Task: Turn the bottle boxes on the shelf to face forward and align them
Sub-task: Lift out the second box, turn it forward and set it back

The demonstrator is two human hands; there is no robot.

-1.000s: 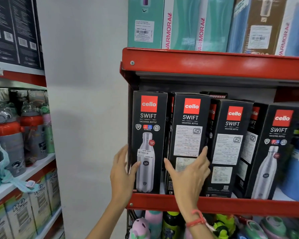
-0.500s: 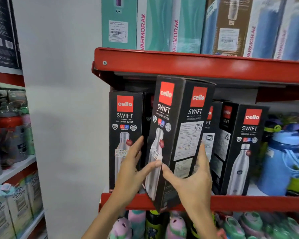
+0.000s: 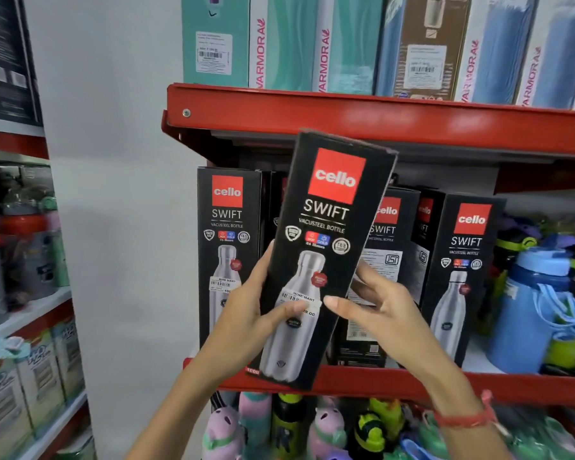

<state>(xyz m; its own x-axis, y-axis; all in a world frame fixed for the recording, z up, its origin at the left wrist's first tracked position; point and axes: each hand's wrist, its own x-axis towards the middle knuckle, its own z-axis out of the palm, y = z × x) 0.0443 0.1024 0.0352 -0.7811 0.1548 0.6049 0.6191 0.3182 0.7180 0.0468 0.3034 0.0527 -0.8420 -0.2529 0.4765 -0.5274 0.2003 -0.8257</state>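
Observation:
I hold a black Cello Swift bottle box (image 3: pixel 329 227) out in front of the red shelf (image 3: pixel 412 383), tilted to the right, its bottle picture toward me. My left hand (image 3: pixel 249 317) grips its left edge with the thumb across the price sticker. My right hand (image 3: pixel 379 313) holds its right edge. On the shelf, the leftmost box (image 3: pixel 228 227) faces forward. A box (image 3: pixel 384 260) behind my right hand shows its label side, a further one (image 3: pixel 424 240) stands edge-on, and the rightmost box (image 3: pixel 462 273) faces forward at a slight angle.
A blue bottle (image 3: pixel 535 307) stands right of the boxes. Teal, brown and blue boxes (image 3: pixel 279 41) fill the shelf above. Colourful children's bottles (image 3: pixel 312 429) crowd the shelf below. A white wall and another shelf unit with bottles (image 3: pixel 20 254) lie to the left.
The box has been pulled out of the row and turned from showing its label side to showing its front. Both hands moved with it, toward me and upward.

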